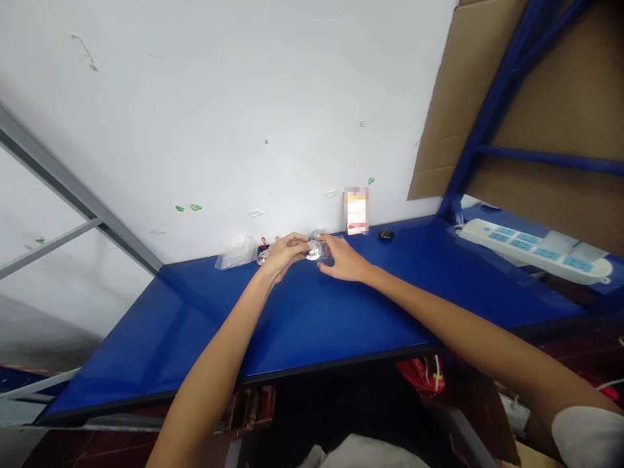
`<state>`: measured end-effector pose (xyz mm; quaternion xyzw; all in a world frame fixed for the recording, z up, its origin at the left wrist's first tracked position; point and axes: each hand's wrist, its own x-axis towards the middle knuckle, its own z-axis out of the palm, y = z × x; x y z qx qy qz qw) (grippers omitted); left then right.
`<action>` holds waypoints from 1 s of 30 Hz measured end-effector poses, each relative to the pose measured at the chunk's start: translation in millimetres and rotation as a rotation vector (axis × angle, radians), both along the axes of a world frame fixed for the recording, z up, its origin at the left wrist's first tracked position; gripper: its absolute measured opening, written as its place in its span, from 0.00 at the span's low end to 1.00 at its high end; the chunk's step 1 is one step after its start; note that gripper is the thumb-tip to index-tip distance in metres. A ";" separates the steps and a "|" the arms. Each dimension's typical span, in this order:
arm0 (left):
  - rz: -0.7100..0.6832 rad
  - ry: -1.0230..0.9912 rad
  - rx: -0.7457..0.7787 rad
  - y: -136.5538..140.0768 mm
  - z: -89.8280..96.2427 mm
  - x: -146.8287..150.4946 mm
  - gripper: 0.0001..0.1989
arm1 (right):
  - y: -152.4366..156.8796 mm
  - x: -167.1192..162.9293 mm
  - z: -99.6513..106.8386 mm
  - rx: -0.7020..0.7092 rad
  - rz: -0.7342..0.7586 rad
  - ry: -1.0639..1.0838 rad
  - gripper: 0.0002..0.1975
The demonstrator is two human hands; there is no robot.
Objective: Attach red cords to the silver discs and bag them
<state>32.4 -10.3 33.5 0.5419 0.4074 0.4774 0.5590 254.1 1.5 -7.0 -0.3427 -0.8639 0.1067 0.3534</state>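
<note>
Both my hands meet over the back of the blue table (312, 318), around a small clear, jar-like thing with a shiny silver round end (313, 251). My left hand (286, 255) pinches the silver end from the left. From the right, my right hand (345, 258) curls its fingers and thumb around the clear part. Its exact kind is too small to make out. Behind the fingers, another clear piece (319, 233) shows partly. Just left of my left hand are a clear plastic bag (238, 253) and small items with red cord (263, 250), partly hidden.
A small card or box (356, 211), blurred, leans on the white wall, with a small black object (386, 234) to its right. A white power strip (533, 250) lies at the far right by a blue frame (492, 110) and cardboard (439, 117). A grey metal frame (80, 195) stands left.
</note>
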 end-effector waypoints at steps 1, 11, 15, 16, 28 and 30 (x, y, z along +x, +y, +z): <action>0.001 -0.009 -0.018 -0.9 -0.9 2.7 0.20 | 0.5 -0.1 -0.6 0.011 -0.001 0.002 0.33; 0.088 0.179 0.051 -2.3 -7.3 13.5 0.17 | -1.0 0.7 0.2 0.061 -0.044 -0.029 0.35; 0.095 0.171 -0.010 -3.5 -4.9 11.3 0.18 | -0.4 -0.5 -0.7 0.057 -0.042 -0.036 0.35; 0.101 0.187 -0.005 -3.6 -4.1 10.4 0.17 | -0.1 -0.7 -1.0 0.058 -0.042 -0.038 0.35; 0.097 0.120 0.008 0.7 -9.3 6.7 0.20 | 0.0 -0.3 -0.3 0.073 -0.080 -0.034 0.34; 0.099 0.092 0.019 -2.5 -8.3 11.8 0.20 | -0.6 -0.7 0.0 0.074 -0.081 -0.037 0.32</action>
